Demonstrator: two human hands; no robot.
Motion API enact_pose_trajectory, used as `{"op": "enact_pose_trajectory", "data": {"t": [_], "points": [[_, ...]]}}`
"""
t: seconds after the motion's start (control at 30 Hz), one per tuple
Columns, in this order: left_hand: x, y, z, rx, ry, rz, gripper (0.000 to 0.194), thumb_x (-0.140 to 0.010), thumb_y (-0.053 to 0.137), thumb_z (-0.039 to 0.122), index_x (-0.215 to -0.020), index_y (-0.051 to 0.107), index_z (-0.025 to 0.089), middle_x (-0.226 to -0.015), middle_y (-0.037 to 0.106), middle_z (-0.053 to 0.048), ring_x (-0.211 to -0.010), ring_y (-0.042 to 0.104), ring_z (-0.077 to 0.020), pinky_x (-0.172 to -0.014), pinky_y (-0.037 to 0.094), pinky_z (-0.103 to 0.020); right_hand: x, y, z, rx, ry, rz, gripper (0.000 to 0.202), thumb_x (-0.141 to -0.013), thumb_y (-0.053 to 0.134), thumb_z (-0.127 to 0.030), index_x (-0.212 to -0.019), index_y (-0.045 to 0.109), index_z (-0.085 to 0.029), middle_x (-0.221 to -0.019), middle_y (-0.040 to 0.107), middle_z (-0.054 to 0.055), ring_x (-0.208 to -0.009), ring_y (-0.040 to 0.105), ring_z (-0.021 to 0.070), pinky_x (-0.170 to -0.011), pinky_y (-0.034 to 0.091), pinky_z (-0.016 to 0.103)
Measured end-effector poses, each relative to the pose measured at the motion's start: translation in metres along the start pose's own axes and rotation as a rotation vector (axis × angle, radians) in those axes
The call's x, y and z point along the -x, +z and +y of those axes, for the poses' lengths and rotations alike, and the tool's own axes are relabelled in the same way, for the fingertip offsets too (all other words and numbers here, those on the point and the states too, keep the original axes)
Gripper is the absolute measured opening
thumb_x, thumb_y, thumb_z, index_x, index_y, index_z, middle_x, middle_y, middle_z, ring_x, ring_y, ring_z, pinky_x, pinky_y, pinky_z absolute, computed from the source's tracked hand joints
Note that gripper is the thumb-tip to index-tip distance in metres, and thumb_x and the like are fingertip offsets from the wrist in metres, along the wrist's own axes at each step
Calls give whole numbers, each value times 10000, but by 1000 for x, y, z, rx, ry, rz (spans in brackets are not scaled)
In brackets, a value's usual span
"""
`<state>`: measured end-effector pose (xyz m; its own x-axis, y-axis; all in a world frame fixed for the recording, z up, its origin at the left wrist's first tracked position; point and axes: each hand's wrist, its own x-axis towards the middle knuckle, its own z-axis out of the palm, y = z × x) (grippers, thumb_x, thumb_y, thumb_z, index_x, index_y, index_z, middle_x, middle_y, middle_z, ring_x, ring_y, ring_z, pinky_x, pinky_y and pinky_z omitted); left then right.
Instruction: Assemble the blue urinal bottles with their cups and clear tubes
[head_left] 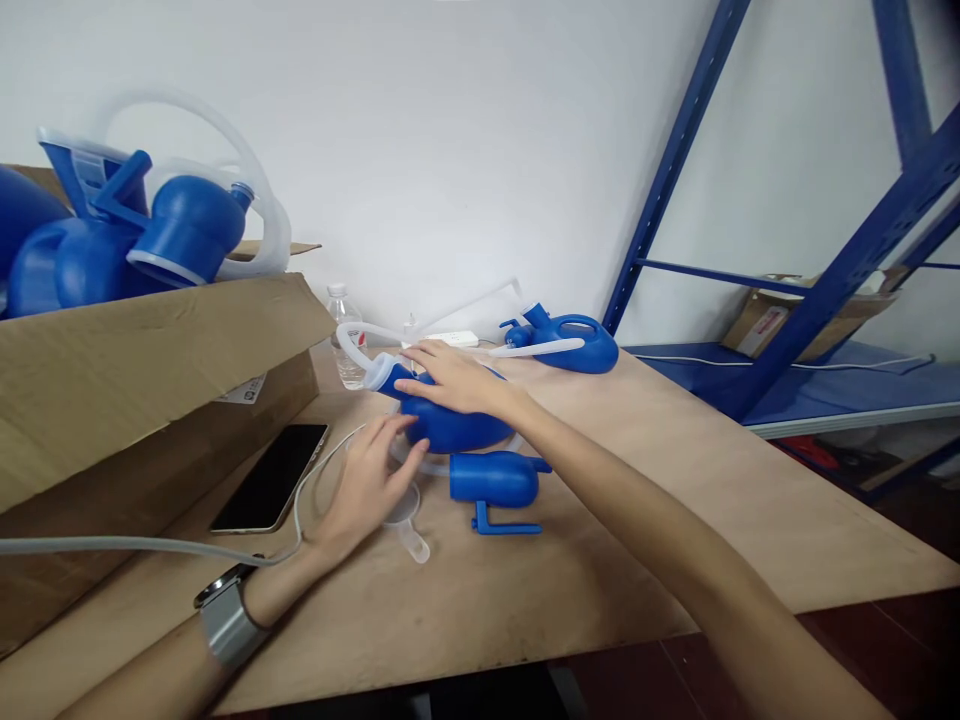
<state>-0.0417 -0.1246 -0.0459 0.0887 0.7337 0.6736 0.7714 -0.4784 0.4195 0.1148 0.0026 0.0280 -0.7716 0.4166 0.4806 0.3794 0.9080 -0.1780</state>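
Note:
A blue plastic urinal bottle (457,428) lies on the wooden table in front of me, a clear hose joined to its pale mouth (380,371). My right hand (450,378) grips it from above, thumb on the near side of the neck and fingers across the far side. Just left of the bottle, my left hand (375,475) is open, with thumb and fingers apart; its fingertips are at the bottle's near side, and whether they touch I cannot tell. Nearer me lie a blue cup-shaped piece with a handle (495,480) and a translucent lid with a tab (409,525), partly covered by my left hand.
On the left, an open cardboard box (157,350) overflows with blue bottles and hoses. A phone (271,478) and a white cable (150,546) lie beside it. Behind stand a water bottle (346,335) and another blue urinal bottle (581,343). Blue shelving (825,385) rises on the right.

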Motion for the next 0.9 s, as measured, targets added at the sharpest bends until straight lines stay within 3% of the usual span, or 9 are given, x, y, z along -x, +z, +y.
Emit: {"op": "enact_pose_trajectory", "data": {"t": [0.1,0.2,0.33,0.5,0.6,0.67,0.77,0.83,0.9], "points": [[-7,-2,-14,15,-144,157,396,-977,583,391,-1317,530,196,-1232,616,-111,-1090,629,-245,-957,530,-424,-10,12,7,-96,56,9,430,-984,610,-468,-1277,590,-154,-1207,689,109,-1099,633,240,-947,458,346],[-12,-3,-28,41,-214,247,575,-945,628,443,-1434,435,211,-1293,565,-134,-1158,599,-262,-920,547,-410,-10,16,14,-128,95,68,344,-908,718,-460,-1064,615,-171,-1028,695,61,-917,628,209,-803,440,297],[-18,-5,-35,44,-199,220,674,-941,629,495,-1510,384,230,-1400,516,-152,-1297,538,-293,-981,526,-416,-8,16,16,-152,-10,80,366,-859,760,-507,-859,585,-185,-895,636,18,-809,559,171,-720,377,261],[-36,-12,-34,33,-147,119,543,-1011,460,529,-1445,520,208,-1409,560,-141,-1264,579,-285,-935,539,-363,-8,16,11,-20,114,75,531,-876,697,-599,-609,505,-183,-715,542,-6,-672,465,140,-640,271,270],[-51,-15,-41,-61,-134,74,568,-1017,413,550,-1434,528,182,-1317,650,-136,-1120,659,-278,-910,533,-367,-8,13,12,-37,122,24,455,-846,724,-594,-714,591,-180,-708,568,-17,-674,491,150,-635,276,262],[-59,-16,-48,-169,-113,33,574,-1025,362,554,-1419,536,174,-1248,693,-136,-1075,680,-293,-914,519,-383,-8,11,14,-79,113,12,435,-795,784,-567,-913,650,-169,-840,654,8,-755,560,173,-671,321,257],[-67,-15,-53,-337,-77,7,581,-1036,258,527,-1355,576,158,-1149,724,-154,-1045,695,-319,-878,507,-387,-8,7,16,-121,141,-4,618,-754,838,-524,-1218,628,-175,-1057,717,60,-925,635,217,-766,377,268],[-70,-13,-51,-421,-83,5,588,-1034,221,504,-1321,593,150,-1044,740,-152,-969,712,-320,-817,501,-374,-8,5,16,-128,148,-48,566,-778,823,-527,-1209,666,-195,-1041,740,51,-936,654,221,-775,383,269],[-74,-14,-48,-472,-102,-12,571,-1026,233,494,-1288,614,158,-919,741,-129,-876,716,-312,-763,488,-357,-8,2,17,-136,128,-102,429,-818,787,-539,-1078,736,-201,-966,755,35,-886,664,210,-750,379,265]]}}
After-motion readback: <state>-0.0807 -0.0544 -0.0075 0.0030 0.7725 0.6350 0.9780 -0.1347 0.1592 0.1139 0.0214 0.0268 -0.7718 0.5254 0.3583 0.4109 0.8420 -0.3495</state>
